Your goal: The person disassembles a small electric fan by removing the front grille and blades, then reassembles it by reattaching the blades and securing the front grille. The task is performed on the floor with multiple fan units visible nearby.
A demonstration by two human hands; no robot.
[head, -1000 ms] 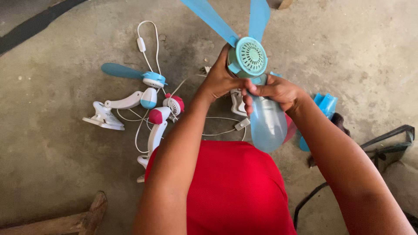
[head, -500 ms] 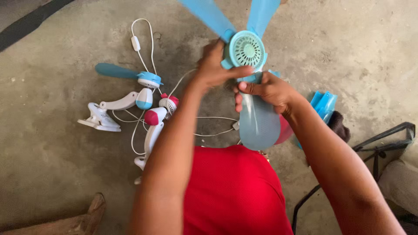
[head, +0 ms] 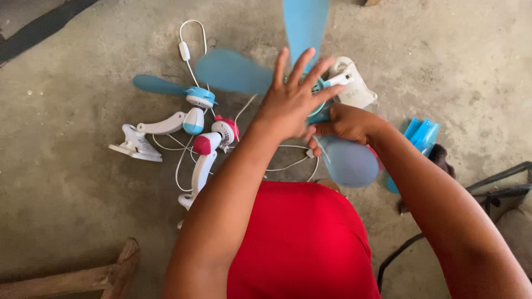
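Observation:
I hold a small blue clip fan (head: 343,160) in front of me, its three light-blue blades blurred. My right hand (head: 344,123) is closed around the fan's body just behind the hub. My left hand (head: 293,97) is open with fingers spread, resting against the front of the hub, which it hides. One blade points up, one left, one down toward my red-clad lap. The fan's white clip base (head: 353,86) shows just past my left fingers.
On the concrete floor to the left lie a blue-and-white clip fan (head: 166,122) and a pink-and-white clip fan (head: 209,149) with tangled white cords (head: 188,52). Loose blue blades (head: 421,135) lie at right, a wooden piece (head: 83,274) at bottom left, dark metal bars (head: 499,188) at right.
My left hand let go of the hub and opened with fingers spread over it. The fan's blades have turned and blurred. The white clip base came into sight behind my fingers.

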